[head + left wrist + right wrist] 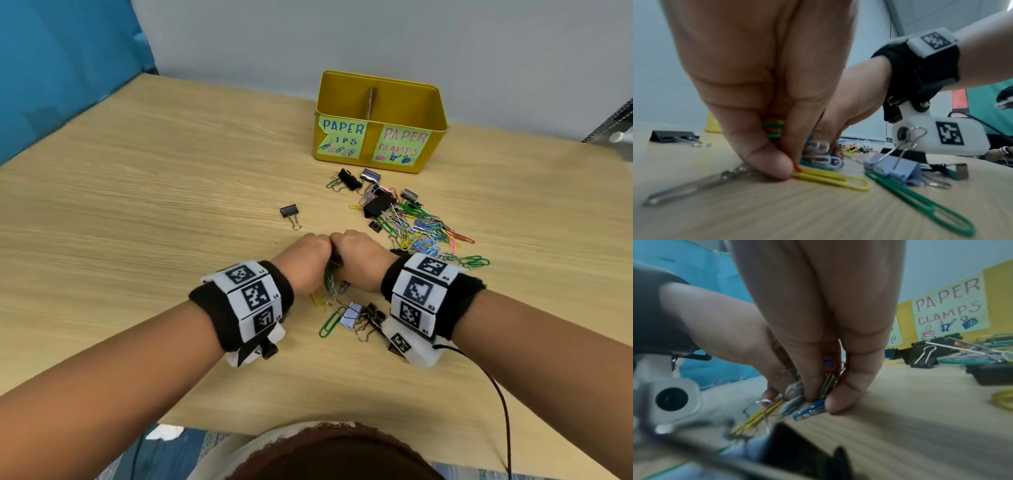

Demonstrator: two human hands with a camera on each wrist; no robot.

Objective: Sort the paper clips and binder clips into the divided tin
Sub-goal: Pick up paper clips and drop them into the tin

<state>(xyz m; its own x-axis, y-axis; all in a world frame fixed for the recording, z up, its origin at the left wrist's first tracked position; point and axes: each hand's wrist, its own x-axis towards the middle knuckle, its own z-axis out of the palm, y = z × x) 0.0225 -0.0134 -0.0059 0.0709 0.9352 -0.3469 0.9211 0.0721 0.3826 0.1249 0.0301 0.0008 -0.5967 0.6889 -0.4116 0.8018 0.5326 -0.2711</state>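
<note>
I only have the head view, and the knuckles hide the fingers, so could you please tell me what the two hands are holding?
Observer: The left hand pinches a bunch of coloured paper clips between thumb and fingers, low over the table.
Operator: Thank you. And the right hand?
Observer: The right hand pinches its own bundle of clips, with a blue paper clip at the thumb tip.
Operator: Is the yellow one lifted?
Observer: No, the yellow paper clip lies flat on the table, its end at the left thumb tip.
</note>
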